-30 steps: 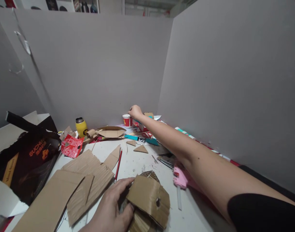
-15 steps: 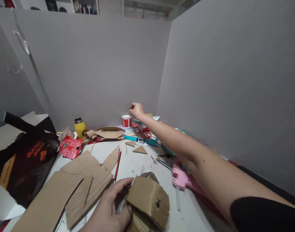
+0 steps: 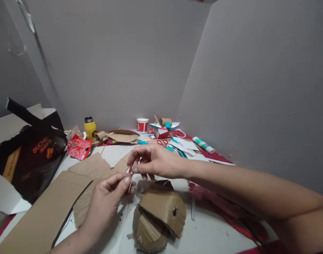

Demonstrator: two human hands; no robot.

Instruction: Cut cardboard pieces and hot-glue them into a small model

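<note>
My left hand is closed in a pinch, with a thin pale stick between thumb and fingertips. Right against it, my right hand pinches at the upper end of the same stick; its fingertips partly hide the contact. A short red length of pencil shows by the fingertips, and I cannot tell whether it is held or lies behind. Below the hands stands a cardboard construction with a bent top piece, a small hole and a round base, touched by neither hand.
Cardboard sheets cover the left of the table beside a dark torn box. At the back are a yellow bottle, a paper cup, and red scissors. A pink glue gun lies under my right forearm.
My right hand has come back from the paper cup to meet my left. My left hand has left the cardboard construction and now pinches the stick. The view has tilted downward.
</note>
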